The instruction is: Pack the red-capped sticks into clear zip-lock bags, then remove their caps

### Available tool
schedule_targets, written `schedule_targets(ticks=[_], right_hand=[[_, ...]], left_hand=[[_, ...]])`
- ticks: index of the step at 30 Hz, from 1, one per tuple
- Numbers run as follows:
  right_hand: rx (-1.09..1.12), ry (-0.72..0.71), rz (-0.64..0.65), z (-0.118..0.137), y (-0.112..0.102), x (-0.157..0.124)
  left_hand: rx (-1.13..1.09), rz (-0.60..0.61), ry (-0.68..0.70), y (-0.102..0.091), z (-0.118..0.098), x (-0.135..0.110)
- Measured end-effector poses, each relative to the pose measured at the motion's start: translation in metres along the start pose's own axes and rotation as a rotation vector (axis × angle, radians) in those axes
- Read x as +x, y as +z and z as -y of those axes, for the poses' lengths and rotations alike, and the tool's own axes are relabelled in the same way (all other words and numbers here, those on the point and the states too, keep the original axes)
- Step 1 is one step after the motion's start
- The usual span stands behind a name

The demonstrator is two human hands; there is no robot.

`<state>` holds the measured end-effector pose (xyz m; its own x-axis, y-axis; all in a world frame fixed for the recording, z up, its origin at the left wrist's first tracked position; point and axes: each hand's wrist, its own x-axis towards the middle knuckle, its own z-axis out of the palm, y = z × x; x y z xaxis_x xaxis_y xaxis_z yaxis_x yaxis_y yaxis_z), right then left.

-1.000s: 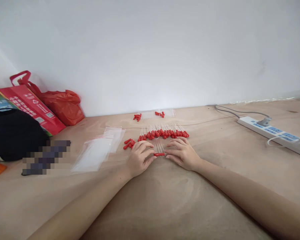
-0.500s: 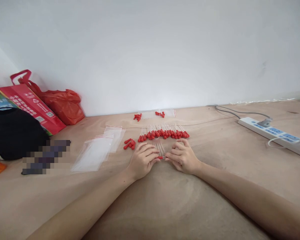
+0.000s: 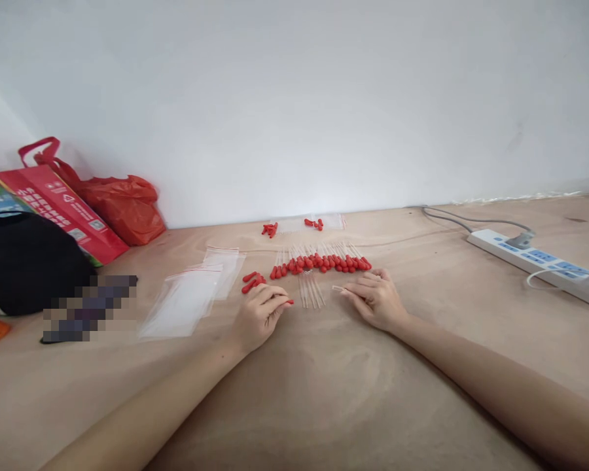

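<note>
My left hand (image 3: 259,312) rests on the wooden table (image 3: 324,392), its fingers pinched on a small red rubber cap (image 3: 289,301). My right hand (image 3: 373,297) lies a little to the right, fingertips pinching the end of a thin clear glass tube (image 3: 338,288). Between the hands lie a few bare clear tubes (image 3: 311,290). Just beyond them is a row of several red-capped droppers (image 3: 321,261). A small heap of loose red caps (image 3: 252,281) sits by my left hand.
Clear zip bags (image 3: 189,294) lie left of my hands. More bagged red-capped pieces (image 3: 302,224) rest near the wall. Red bags (image 3: 98,203) and a black bag (image 3: 29,261) stand far left. A white power strip (image 3: 535,261) with cables runs along the right.
The hands were together over one capped dropper; they have drawn apart, the left taking the red cap leftward, the right holding the bare tube to the right.
</note>
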<state>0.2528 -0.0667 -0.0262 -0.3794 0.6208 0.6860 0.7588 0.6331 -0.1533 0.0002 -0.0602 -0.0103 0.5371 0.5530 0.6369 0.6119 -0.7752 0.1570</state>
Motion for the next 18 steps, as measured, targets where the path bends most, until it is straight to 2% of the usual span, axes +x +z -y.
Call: schedule_targets(ticks=[4,6,8,11,13,18], right_hand=[[0.018,0.065,0.067,-0.001,0.010,0.001],[-0.009,0.078,0.083,0.000,0.014,0.002],[0.001,0.098,0.080,0.000,0.017,0.003],[0.060,0.152,0.069,0.000,0.019,0.006],[0.087,0.189,0.062,0.000,0.022,0.011],[0.091,0.206,0.048,0.003,0.034,0.021]], left_hand=[[-0.010,-0.117,-0.147,-0.005,0.007,0.000],[0.036,-0.197,-0.292,-0.010,0.018,0.003],[0.054,-0.227,-0.459,-0.018,0.034,0.004],[0.005,-0.202,-0.699,-0.029,0.060,0.002],[-0.024,-0.176,-0.786,-0.032,0.071,0.000],[0.007,-0.053,-0.787,-0.030,0.075,-0.005]])
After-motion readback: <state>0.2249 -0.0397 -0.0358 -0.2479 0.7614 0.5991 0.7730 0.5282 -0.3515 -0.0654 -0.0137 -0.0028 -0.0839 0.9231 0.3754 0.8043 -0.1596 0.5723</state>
